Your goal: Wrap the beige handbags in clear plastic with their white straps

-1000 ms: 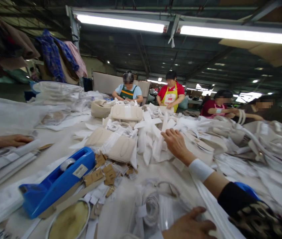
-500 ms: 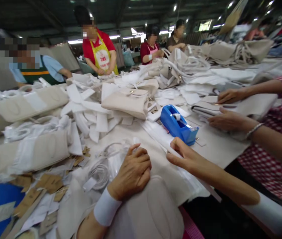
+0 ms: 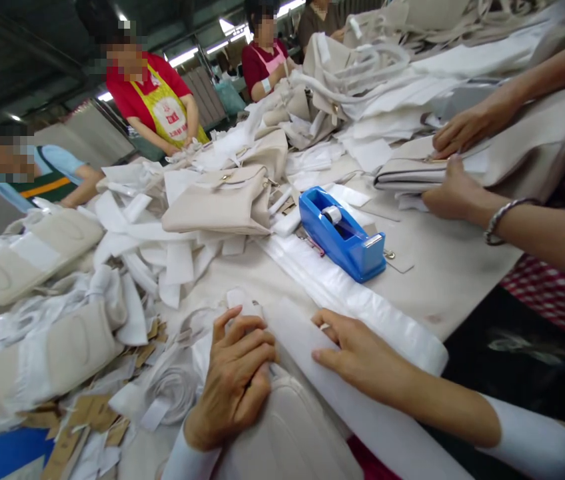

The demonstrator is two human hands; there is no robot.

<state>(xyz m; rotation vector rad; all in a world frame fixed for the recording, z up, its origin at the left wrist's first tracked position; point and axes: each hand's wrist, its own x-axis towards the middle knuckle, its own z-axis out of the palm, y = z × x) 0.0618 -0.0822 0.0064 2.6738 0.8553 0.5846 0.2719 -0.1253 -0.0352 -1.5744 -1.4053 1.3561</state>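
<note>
A beige bag [image 3: 295, 433] lies in front of me at the bottom of the head view, with curved stitching on its face. My left hand [image 3: 235, 373] is closed over its far end, fingers curled; what lies under the fingertips is hidden. With thumb and fingers, my right hand [image 3: 357, 357] grips the edge of a long white foam strip [image 3: 362, 417], which slants across the bag's right side and leaves the view at the bottom. Just beyond, a stack of clear plastic sleeves [image 3: 377, 313] lies on the table. A coiled beige strap [image 3: 170, 390] rests left of my left hand.
A blue tape dispenser [image 3: 340, 233] stands ahead. At right, a co-worker's hands [image 3: 467, 190] hold a folded beige bag [image 3: 527, 150]. Wrapped bags [image 3: 70, 347], cardboard tags [image 3: 90, 413] and a blue object [image 3: 5, 453] crowd the left. Another bag [image 3: 220, 200] sits among white foam pieces.
The right hand has come lower and nearer with the foam strip, which now shows broadly beside the bag. My left hand has shifted left and down in view. The camera has tilted.
</note>
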